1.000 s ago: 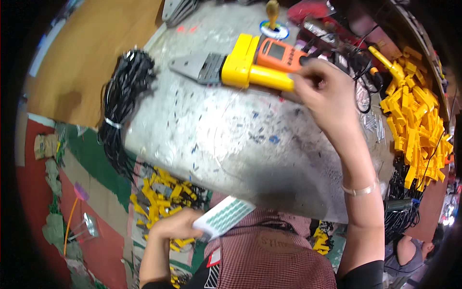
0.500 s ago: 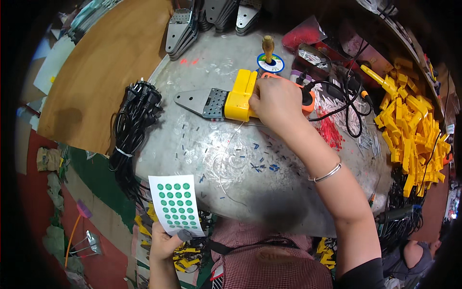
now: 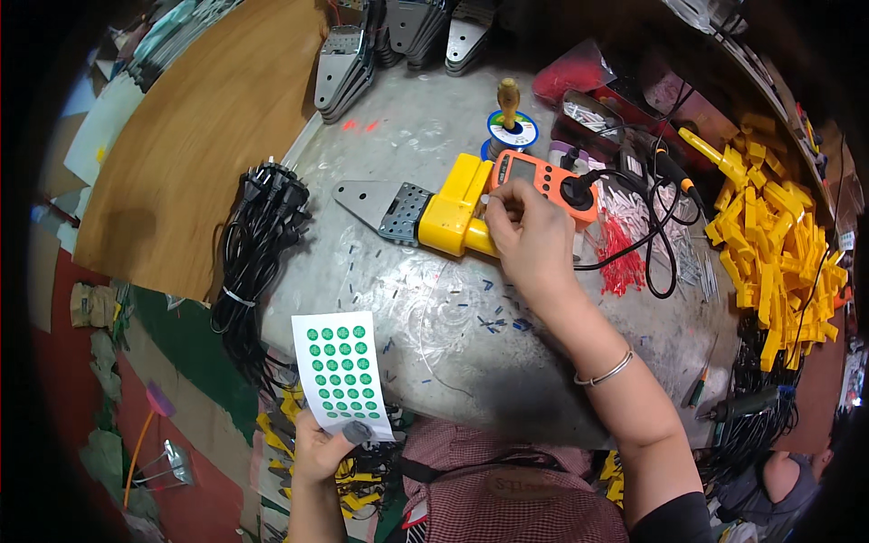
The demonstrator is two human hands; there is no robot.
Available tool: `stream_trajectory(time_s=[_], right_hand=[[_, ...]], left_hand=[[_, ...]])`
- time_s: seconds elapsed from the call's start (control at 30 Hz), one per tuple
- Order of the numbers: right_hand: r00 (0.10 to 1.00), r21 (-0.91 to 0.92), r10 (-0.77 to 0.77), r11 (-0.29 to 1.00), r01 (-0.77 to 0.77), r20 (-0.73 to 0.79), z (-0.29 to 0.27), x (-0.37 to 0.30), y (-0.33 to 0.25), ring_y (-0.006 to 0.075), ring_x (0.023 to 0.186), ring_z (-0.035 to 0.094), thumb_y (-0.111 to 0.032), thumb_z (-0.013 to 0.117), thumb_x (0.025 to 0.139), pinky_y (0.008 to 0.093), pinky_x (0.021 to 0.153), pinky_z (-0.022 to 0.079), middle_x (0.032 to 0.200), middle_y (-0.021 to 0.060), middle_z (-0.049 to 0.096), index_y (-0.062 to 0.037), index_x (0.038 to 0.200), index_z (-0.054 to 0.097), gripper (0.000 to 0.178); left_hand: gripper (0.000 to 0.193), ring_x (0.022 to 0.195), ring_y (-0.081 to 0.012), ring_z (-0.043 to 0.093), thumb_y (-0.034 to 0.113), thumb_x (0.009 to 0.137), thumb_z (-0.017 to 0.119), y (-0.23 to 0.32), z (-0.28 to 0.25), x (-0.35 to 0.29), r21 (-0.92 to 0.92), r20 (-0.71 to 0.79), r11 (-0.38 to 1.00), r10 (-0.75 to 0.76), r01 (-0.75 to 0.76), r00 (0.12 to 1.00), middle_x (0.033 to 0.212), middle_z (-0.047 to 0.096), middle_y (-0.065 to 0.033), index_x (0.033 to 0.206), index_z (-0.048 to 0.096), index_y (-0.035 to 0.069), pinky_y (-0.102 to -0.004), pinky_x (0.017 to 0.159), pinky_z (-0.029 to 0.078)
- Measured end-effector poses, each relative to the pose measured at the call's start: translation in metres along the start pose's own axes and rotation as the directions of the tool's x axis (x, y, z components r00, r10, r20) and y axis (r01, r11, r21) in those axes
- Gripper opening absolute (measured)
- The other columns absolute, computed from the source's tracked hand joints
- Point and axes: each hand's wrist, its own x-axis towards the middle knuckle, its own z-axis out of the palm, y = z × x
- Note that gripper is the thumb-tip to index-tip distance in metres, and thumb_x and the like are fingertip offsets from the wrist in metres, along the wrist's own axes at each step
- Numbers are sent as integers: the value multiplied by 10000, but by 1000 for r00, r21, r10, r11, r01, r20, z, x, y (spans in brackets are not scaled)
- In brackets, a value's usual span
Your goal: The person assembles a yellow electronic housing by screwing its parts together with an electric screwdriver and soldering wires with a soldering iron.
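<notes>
We've the yellow tool [image 3: 445, 215] w/ grey blade [image 3: 369, 201] on the table [image 3: 407, 118], just L of the orange meter [image 3: 522, 170]. Our R hand [image 3: 536, 240], nearer us than the meter, curls at the tool; can't tell if it's clamped on. Our L hand [image 3: 319, 450], well L of the meter, pinches the sticker sheet [image 3: 337, 355]. Spool [image 3: 512, 132]'s just beyond the meter, black cords [image 3: 256, 240] far L, yellow parts [image 3: 769, 237] R.

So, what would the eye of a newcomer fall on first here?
Probably the big heap of yellow parts on the picture's right side. Next, the sheet of round green stickers in the left hand, at lower left. Then the orange meter just beyond the right hand, beside the yellow-and-grey tool.
</notes>
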Motion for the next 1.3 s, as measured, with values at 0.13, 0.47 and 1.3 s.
stream_trajectory(time_s=[0.13,0.47,1.3], right_hand=[[999,-216,-38,975,46,38,-8,6,3,287,563,635,-130,634,766,392,522,486,615,118,619,-42,732,596,101],[981,-526,24,846,84,195,5,17,-2,295,602,635,-209,611,770,403,582,501,646,101,636,-62,771,667,157],[629,542,-356,831,-125,691,-73,-120,-70,310,798,642,-274,702,809,357,686,517,891,135,635,-36,1077,609,371]], left_hand=[[303,828,-145,632,116,765,722,-1,0,0,1,8,1000,2,-2,1000,935,680,-89,1000,643,-58,-274,750,482],[272,814,-141,630,69,763,710,4,7,1,48,36,999,12,-13,999,926,680,-90,990,642,-65,-265,738,481],[153,616,-257,547,172,816,674,37,69,7,-119,-98,820,552,-560,828,699,549,-137,843,574,60,-339,506,446]])
